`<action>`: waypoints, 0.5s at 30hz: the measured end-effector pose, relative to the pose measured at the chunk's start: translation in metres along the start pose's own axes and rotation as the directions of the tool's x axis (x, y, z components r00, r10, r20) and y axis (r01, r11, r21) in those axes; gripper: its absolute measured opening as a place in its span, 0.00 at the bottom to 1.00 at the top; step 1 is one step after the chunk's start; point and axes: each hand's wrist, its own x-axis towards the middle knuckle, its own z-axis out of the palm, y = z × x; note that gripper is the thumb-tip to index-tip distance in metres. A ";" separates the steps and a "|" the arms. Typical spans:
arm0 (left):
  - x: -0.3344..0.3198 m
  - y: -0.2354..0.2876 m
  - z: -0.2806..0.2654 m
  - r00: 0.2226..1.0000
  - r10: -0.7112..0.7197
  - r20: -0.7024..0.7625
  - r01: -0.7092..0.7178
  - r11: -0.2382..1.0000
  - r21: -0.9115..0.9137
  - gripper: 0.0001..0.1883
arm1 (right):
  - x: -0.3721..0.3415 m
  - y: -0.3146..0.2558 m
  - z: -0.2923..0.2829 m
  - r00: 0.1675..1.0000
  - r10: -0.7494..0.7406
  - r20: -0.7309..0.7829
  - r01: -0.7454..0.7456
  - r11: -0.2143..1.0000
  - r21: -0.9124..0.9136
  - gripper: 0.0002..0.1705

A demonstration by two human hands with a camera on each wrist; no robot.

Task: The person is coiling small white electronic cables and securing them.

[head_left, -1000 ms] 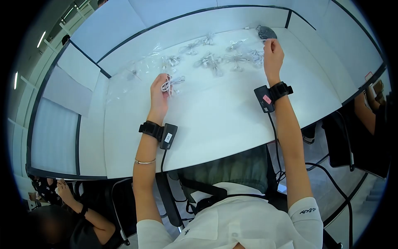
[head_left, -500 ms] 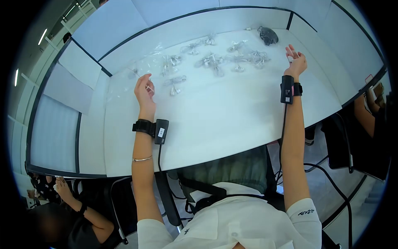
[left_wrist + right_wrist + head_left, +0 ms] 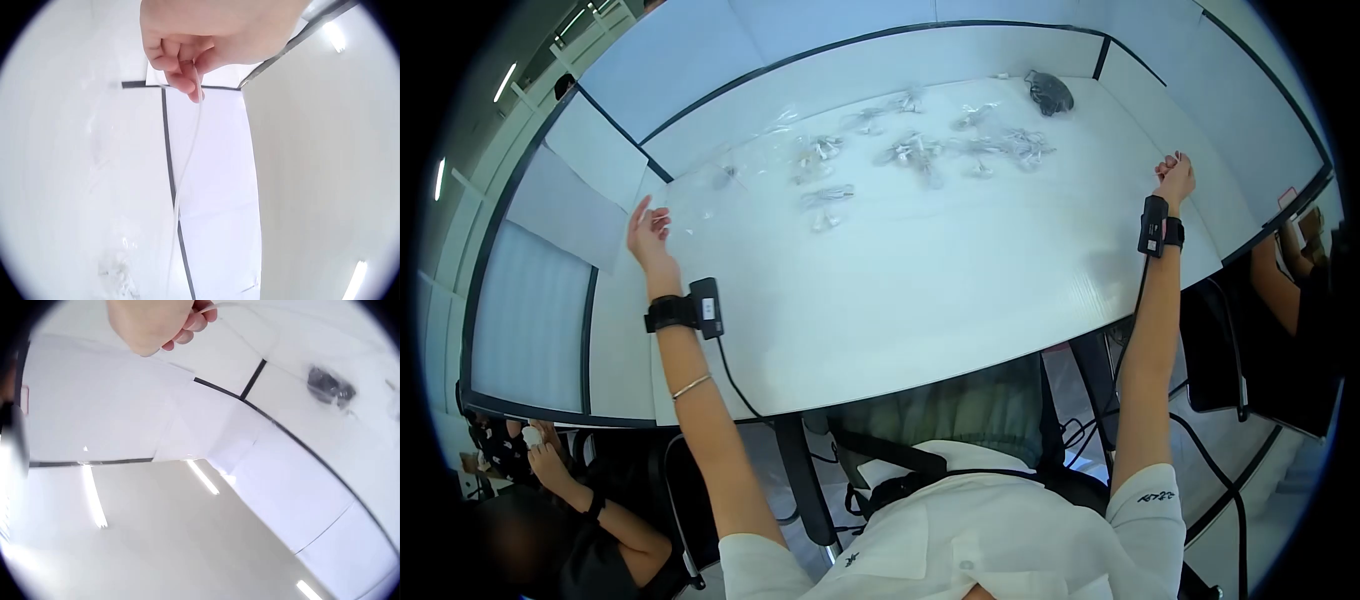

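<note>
A: Taking the dark bag (image 3: 1050, 92) as our marker, where are the hands?

B: The left hand (image 3: 650, 237) is well to its left and nearer the person; the right hand (image 3: 1174, 180) is to its right, also nearer the person. Both are raised.

A: Open or closed?

B: Mostly closed. The left pinches a thin white cable (image 3: 186, 164) between thumb and curled fingers; the right has its fingers curled round a white strand too.

A: The same cable?

B: Probably, though I can't follow its middle. If so, it spans in front of the bag, and the arms are likely spread to keep it drawn out.

A: Why only a pinch?

B: Something that thin hardly needs more, I'd judge.

A: And beyond the hands?

B: Left of the bag, cable bundles (image 3: 913, 150) lie scattered on the bench (image 3: 960, 270), several seemingly in clear plastic. That may keep the strands from tangling. Farther left of it is crumpled clear film (image 3: 750, 160).

A: What's behind the bag?

B: A pale partition (image 3: 880, 65) edging the bench; the bag sits near its corner, perhaps to be out of the way.
</note>
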 end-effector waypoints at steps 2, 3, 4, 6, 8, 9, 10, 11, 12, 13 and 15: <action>-0.011 0.020 -0.006 0.997 0.045 -0.062 -0.044 0.999 0.019 0.14 | 0.009 0.001 -0.004 0.994 -0.092 0.063 0.097 0.991 -0.095 0.10; -0.014 0.024 -0.010 0.998 0.049 -0.048 -0.047 0.998 0.041 0.15 | 0.012 0.001 -0.003 0.989 -0.113 0.098 0.125 0.984 -0.124 0.11; -0.017 0.027 -0.015 0.998 0.050 -0.034 -0.048 0.997 0.064 0.15 | 0.014 0.001 -0.002 0.984 -0.121 0.128 0.140 0.979 -0.148 0.11; -0.017 0.026 -0.026 0.998 0.046 -0.032 -0.044 0.996 0.075 0.16 | 0.018 0.002 0.000 0.973 -0.133 0.189 0.169 0.966 -0.194 0.12; -0.011 0.014 -0.040 0.998 0.035 -0.055 -0.032 0.998 0.050 0.17 | 0.023 0.010 -0.006 0.960 -0.169 0.224 0.229 0.933 -0.279 0.13; -0.010 0.009 -0.047 0.996 0.032 -0.081 -0.028 0.998 0.050 0.17 | 0.020 0.009 -0.005 0.952 -0.188 0.242 0.261 0.911 -0.319 0.14; -0.009 0.006 -0.052 0.997 0.039 -0.072 -0.034 0.997 0.063 0.16 | 0.019 0.007 -0.005 0.945 -0.176 0.275 0.286 0.853 -0.437 0.15; -0.007 0.002 -0.058 0.997 0.044 -0.061 -0.039 0.996 0.075 0.16 | 0.016 0.004 -0.007 0.939 -0.158 0.306 0.309 0.778 -0.547 0.16; -0.011 0.004 -0.056 0.998 0.048 -0.049 -0.043 0.995 0.088 0.16 | 0.013 0.000 -0.009 0.933 -0.136 0.332 0.330 0.687 -0.648 0.17; -0.014 0.006 -0.055 0.998 0.036 -0.042 -0.032 0.994 0.105 0.16 | 0.016 -0.001 -0.011 0.942 -0.061 0.329 0.289 0.648 -0.705 0.16; -0.019 0.014 -0.050 0.999 0.041 -0.015 -0.040 0.994 0.101 0.17 | 0.041 0.008 -0.022 0.850 -0.043 0.524 0.492 0.417 -0.764 0.15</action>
